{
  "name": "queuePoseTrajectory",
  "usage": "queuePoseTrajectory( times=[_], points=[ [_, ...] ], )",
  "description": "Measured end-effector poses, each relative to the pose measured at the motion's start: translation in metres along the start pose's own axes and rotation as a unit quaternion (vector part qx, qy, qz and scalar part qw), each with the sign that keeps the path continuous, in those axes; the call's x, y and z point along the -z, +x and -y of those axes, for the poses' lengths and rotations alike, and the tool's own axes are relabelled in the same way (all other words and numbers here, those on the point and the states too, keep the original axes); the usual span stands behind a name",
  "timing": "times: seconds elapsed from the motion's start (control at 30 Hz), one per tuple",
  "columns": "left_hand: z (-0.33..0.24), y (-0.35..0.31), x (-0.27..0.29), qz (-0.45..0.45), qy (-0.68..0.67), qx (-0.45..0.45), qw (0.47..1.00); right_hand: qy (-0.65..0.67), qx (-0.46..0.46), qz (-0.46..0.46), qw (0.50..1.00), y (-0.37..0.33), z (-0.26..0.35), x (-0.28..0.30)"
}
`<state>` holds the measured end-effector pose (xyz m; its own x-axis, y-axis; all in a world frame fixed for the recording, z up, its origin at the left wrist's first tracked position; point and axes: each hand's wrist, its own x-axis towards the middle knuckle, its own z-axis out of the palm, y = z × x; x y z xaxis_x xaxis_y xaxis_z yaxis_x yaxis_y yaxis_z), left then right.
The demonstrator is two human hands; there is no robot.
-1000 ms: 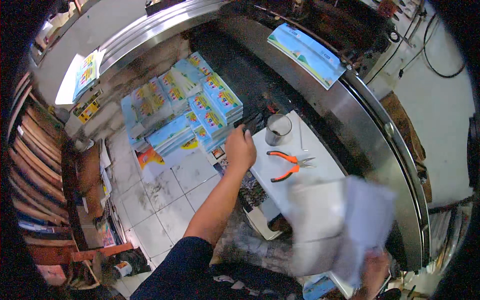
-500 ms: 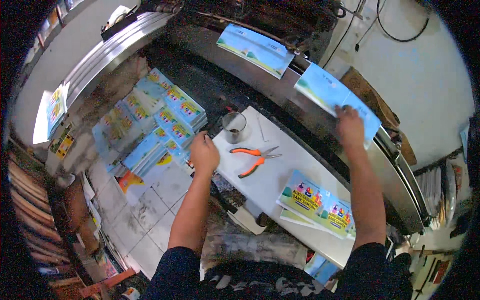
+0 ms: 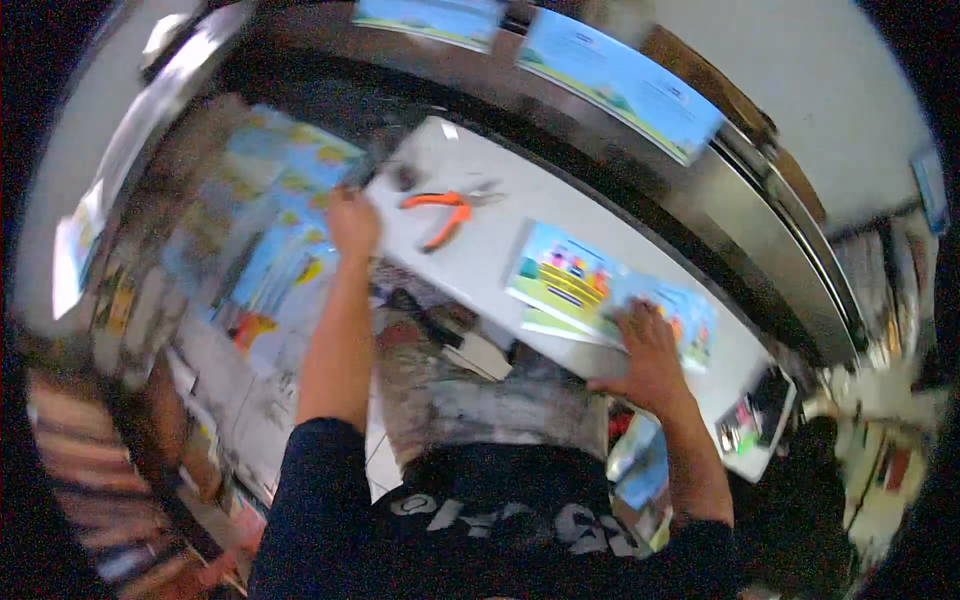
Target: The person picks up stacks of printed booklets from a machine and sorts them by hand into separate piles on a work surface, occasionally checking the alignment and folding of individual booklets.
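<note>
My right hand [image 3: 648,345] lies flat, fingers spread, on a stack of colourful printed sheets [image 3: 580,275] at the near edge of a white work table [image 3: 520,215]. My left hand [image 3: 352,222] rests at the table's left edge, close to orange-handled pliers [image 3: 445,208] lying on the table. The picture is blurred by motion, so I cannot tell whether the left hand grips anything.
Stacks of blue printed sheets [image 3: 270,215] cover the floor to the left. A curved metal machine rail [image 3: 770,215] runs behind the table, with blue sheets [image 3: 620,85] lying on it. A dark device [image 3: 760,415] sits at the table's right end.
My right hand has come down from the sheet on the machine rail and now presses on the stack on the table. The view has swung; my left hand stays at the table edge.
</note>
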<state>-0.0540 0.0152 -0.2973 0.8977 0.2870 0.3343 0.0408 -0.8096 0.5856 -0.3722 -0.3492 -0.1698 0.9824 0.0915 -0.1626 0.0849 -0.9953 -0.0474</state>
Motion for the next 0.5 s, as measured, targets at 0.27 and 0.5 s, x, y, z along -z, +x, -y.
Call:
queuePoseTrajectory(
  times=[0.27,0.5],
  points=[
    [-0.056,-0.141,0.047,-0.026,-0.261,0.072,0.962,0.096,-0.058,-0.069,0.991,0.023,-0.09,-0.028],
    [-0.064,-0.357,0.036,0.573,-0.361,-0.106,0.728,0.24,-0.117,0.015,0.963,0.025,-0.021,-0.016]
  ],
)
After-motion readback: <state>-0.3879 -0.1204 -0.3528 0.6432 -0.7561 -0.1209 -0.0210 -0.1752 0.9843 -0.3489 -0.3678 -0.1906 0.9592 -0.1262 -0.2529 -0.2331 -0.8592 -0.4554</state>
